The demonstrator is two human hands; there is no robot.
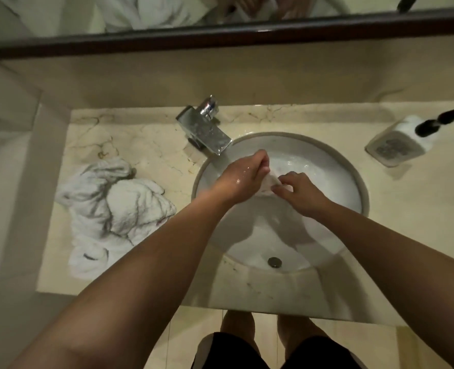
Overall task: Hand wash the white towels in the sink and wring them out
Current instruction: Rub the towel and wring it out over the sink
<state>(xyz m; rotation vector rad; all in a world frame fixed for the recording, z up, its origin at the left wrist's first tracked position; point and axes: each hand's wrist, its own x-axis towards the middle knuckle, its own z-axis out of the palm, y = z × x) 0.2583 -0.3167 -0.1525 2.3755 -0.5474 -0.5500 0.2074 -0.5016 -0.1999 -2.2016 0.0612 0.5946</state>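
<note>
Both grips are closed on one item: my left hand (243, 175) and right hand (296, 191) each have fingers curled round a small wet white towel (269, 181), bunched between them above the sink (348, 177).

Head view, items in order:

1. Towel in hand. It is held near the middle of the basin, just below and to the right of the chrome faucet (207, 130). Only a small part shows between my hands; the rest is hidden.
2. Water. Whether the faucet is running I cannot tell for certain; the far side of the basin looks wet and glossy. The drain (274, 261) sits at the near side, uncovered.
3. Second towel. A crumpled white towel with dark marks (114, 206) lies on the marble worktop (407, 235), left of the sink and well apart from my hands.
4. Soap dispenser (404, 141). It stands at the far right of the worktop, untouched.

Step in hand, by my judgement: scrubbing or starting to wring the first towel; the grip suits either.

Next move calls for: opposing twists of both hands over the basin so water falls into the sink, then setting this towel aside and bringing the marked towel in.
</note>
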